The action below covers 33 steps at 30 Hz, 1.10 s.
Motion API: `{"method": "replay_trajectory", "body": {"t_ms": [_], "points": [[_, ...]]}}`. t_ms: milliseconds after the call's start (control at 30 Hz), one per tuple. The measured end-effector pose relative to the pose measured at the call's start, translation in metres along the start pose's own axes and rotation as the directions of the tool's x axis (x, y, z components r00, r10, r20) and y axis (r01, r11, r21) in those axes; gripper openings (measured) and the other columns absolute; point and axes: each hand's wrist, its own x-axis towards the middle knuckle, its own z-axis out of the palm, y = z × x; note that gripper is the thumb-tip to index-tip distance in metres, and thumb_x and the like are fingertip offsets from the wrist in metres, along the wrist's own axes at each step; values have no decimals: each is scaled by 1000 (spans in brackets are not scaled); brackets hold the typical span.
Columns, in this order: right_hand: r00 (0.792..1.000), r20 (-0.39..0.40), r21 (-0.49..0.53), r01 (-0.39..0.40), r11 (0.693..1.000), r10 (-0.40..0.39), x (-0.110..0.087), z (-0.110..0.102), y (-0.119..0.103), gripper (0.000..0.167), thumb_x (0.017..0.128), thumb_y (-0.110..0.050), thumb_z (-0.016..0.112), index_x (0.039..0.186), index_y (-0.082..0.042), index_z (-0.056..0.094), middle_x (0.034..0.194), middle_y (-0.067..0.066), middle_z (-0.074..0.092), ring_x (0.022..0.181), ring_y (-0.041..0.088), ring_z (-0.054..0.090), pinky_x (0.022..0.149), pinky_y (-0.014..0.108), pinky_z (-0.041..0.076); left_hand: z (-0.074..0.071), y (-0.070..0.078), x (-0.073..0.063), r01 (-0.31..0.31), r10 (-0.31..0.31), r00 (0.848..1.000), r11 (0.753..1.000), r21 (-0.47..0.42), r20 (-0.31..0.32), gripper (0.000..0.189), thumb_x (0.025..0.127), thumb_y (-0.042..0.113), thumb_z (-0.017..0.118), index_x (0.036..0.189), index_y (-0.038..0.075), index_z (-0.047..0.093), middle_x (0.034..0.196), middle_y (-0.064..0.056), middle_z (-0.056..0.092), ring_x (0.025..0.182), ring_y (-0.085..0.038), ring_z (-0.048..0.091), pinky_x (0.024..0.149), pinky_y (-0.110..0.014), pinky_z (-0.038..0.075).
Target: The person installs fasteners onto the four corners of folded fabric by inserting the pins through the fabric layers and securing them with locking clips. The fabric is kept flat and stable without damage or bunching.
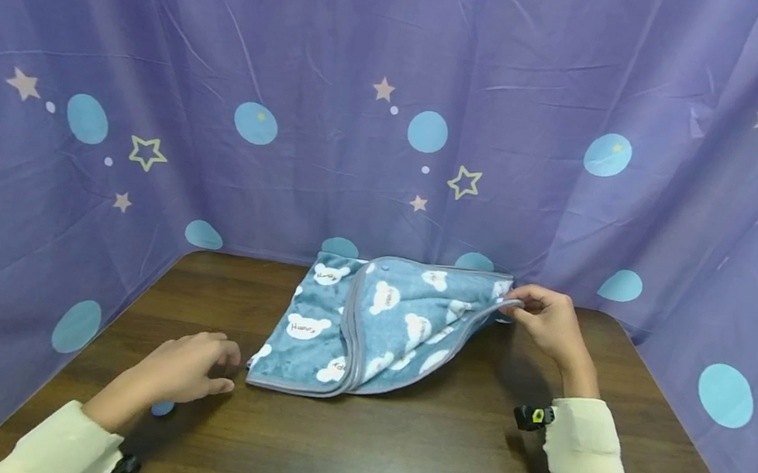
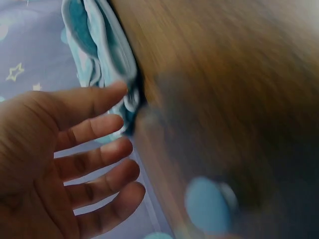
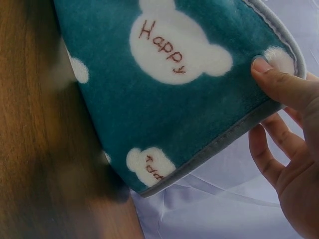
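Observation:
A teal fleece blanket (image 1: 383,323) with white bear heads and grey edging lies partly folded on the table, its right part lifted. At its right corner my right hand (image 1: 549,322) pinches the edge between thumb and fingers. The right wrist view shows the thumb (image 3: 279,82) on the printed face of the blanket (image 3: 109,99), with other fingers behind it. My left hand (image 1: 185,366) hovers just left of the blanket's near-left corner, fingers loosely bent and holding nothing. In the left wrist view the blanket's folded layers (image 2: 112,45) appear beyond the left hand (image 2: 75,154).
A brown wooden table (image 1: 389,456) lies beneath everything. Purple curtains (image 1: 337,107) with stars and dots hang behind it and at both sides. A small blue round object (image 1: 162,408) sits under the left wrist, blurred in the left wrist view.

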Motion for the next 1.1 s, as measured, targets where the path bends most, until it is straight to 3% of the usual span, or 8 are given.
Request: {"method": "replay_trajectory", "body": {"t_ms": [133, 333, 567, 733, 933, 1100], "points": [[1000, -9, 6, -2, 1000, 2, -1, 0, 0, 21, 82, 19, 73, 89, 0, 76, 85, 12, 75, 75, 3, 68, 67, 17, 56, -1, -18, -9, -27, 27, 999, 999, -42, 20, 39, 80, 43, 87, 107, 19, 71, 96, 7, 61, 87, -16, 61, 66, -42, 53], [1000, -10, -11, 9, 1000, -9, 0, 4, -9, 18, 81, 21, 73, 89, 5, 75, 84, 18, 74, 74, 8, 67, 65, 15, 54, 0, -47, -27, -108, 124, 989, 979, -174, 85, 54, 78, 53, 85, 114, 16, 69, 101, 4, 57, 82, -11, 54, 65, -28, 48], [999, -19, -29, 25, 999, -25, 1, 2, -41, 18, 78, 25, 71, 87, 9, 73, 83, 19, 73, 72, 8, 67, 65, 15, 54, -3, -72, -40, -103, 151, 978, 951, -291, 147, 53, 67, 29, 96, 107, 17, 63, 99, -2, 53, 80, -12, 49, 65, -25, 44], [1000, -18, -22, 25, 999, -26, 2, 2, -38, 17, 79, 23, 72, 87, 8, 73, 83, 20, 73, 74, 3, 66, 66, 13, 53, 4, -80, -46, -125, 181, 974, 932, -340, 136, 51, 64, 15, 96, 98, 18, 57, 92, 0, 51, 74, -6, 48, 61, -24, 41], [999, -29, -26, 22, 999, -22, 0, 1, -33, 17, 79, 24, 71, 87, 9, 73, 83, 21, 73, 74, 5, 67, 67, 13, 53, 7, -83, -41, -187, 240, 965, 912, -364, 105, 35, 76, 4, 85, 95, 16, 59, 86, 9, 54, 72, -2, 50, 59, -22, 43], [1000, -18, -38, 17, 999, -18, -2, -3, -42, 16, 80, 25, 70, 88, 10, 72, 84, 23, 73, 74, 13, 69, 67, 17, 55, 7, -81, -33, -183, 231, 968, 918, -352, 99, 18, 86, 2, 74, 92, 13, 61, 78, 13, 55, 67, 2, 50, 56, -21, 44]]}}
